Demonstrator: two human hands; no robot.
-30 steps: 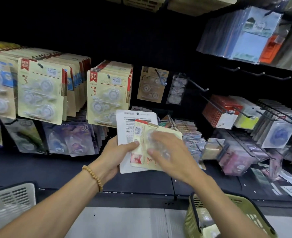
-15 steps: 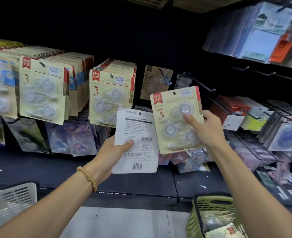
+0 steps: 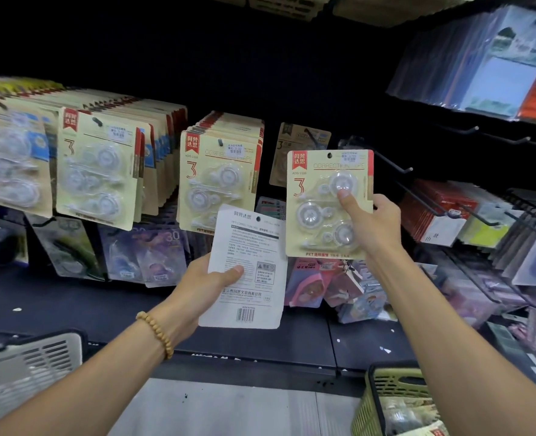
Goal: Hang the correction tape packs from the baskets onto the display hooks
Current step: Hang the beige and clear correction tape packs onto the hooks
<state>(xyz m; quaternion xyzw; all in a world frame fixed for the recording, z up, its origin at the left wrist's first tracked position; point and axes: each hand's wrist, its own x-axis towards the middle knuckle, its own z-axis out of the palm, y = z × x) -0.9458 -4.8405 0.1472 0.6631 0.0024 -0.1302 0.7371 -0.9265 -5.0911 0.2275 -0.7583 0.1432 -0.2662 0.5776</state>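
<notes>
Hooks at left already carry full rows of packs (image 3: 219, 180). Your right hand (image 3: 373, 225) grips one pack (image 3: 326, 202), raised, not yet hooked. Your left hand (image 3: 206, 284) holds another pack (image 3: 247, 272), back-side out. More wait in the green basket (image 3: 395, 401).

both arms bare right up to the frame edge, no sleeves showing. only thing worn is a bracelet (image 3: 156, 333) of small round tan wooden-looking beads, strung round the left wrist just below the left hand (image 3: 203, 284). right hand (image 3: 370, 225) and wrist have nothing on them, no rings, no watch.
</notes>
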